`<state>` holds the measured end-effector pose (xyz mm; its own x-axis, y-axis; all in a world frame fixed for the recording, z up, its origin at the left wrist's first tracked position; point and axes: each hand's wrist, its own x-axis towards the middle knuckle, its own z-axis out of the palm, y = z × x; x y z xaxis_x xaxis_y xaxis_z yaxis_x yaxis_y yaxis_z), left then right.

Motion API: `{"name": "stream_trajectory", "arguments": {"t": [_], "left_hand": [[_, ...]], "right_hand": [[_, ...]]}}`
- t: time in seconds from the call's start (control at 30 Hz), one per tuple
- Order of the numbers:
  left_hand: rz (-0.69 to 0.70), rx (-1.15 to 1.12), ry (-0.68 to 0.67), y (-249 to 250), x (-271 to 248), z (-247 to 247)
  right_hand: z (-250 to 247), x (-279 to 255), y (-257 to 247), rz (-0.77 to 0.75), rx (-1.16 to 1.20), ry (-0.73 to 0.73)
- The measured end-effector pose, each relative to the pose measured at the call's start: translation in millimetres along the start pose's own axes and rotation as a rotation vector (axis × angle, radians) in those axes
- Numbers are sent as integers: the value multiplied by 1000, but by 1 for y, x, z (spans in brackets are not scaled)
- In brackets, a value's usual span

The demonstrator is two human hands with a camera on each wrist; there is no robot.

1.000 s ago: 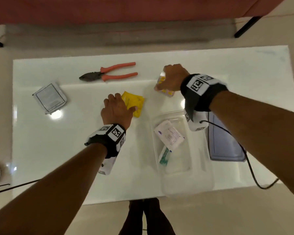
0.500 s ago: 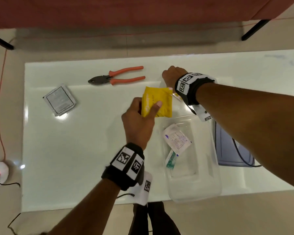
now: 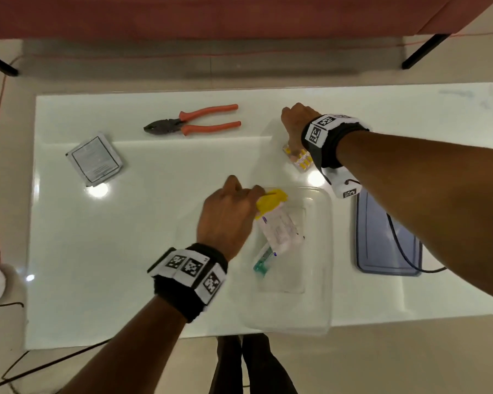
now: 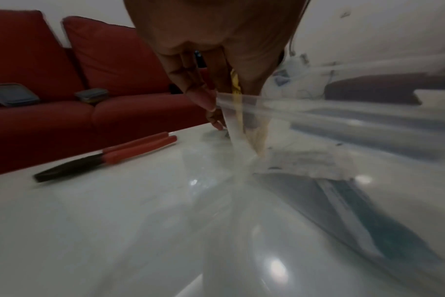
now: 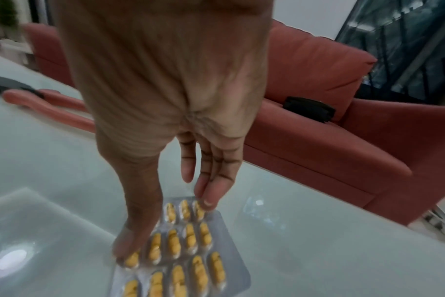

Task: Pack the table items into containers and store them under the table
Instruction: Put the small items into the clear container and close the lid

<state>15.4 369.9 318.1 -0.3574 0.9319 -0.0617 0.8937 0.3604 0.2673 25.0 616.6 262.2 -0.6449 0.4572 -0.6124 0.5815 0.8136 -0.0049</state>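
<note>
Head view: my left hand (image 3: pixel 225 220) has carried the yellow packet (image 3: pixel 271 199) from mid-table over the clear container (image 3: pixel 325 280), still pinching it; my right hand (image 3: pixel 296 120) pinches the capsule strip (image 5: pixel 186 247) farther right, next in.

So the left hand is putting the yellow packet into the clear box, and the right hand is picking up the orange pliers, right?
Not quite. The left hand does hold the yellow packet at the clear box, but the right hand is on the blister pack of yellow capsules, as the right wrist view shows. The orange pliers lie untouched on the table.
</note>
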Motion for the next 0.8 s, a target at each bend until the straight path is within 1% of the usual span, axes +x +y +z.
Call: {"name": "stream_trajectory", "arguments": {"t": [0.1,0.13,0.2,0.23,0.33,0.37,0.43,0.5,0.57,0.6,0.63,0.67,0.73,0.8], "left_hand": [[-147,-76,21,-43,-7,-12],[-151,-91,26,-54,-10,-16],[-110,-102,34,-66,-12,-24],[-103,-110,26,-66,-13,-26],[-128,-125,11,-59,-13,-21],[-145,-110,23,-57,-14,-16],[-177,-62,97,-54,-19,-5],[-220,-24,147,-52,-23,0],[-239,-27,141,-53,-27,1],[-236,-44,129,-54,-27,0],[-231,-66,123,-56,-28,-1],[-225,-86,129,-57,-29,-3],[-222,-123,178,-59,-31,-7],[-245,-175,262,-62,-37,-10]], "right_hand": [[1,-7,2,23,8,11],[2,-7,3,38,14,36],[3,-10,5,103,10,55],[4,-12,6,149,34,55],[14,-11,16,219,178,93],[18,-12,16,257,208,100],[25,-15,16,302,257,99],[30,-23,14,313,297,66],[29,-36,11,294,332,30],[26,-43,9,278,354,39],[20,-52,7,271,377,71],[12,-63,5,265,407,136],[-8,-93,0,271,483,360],[-27,-131,-11,248,594,606]]}}
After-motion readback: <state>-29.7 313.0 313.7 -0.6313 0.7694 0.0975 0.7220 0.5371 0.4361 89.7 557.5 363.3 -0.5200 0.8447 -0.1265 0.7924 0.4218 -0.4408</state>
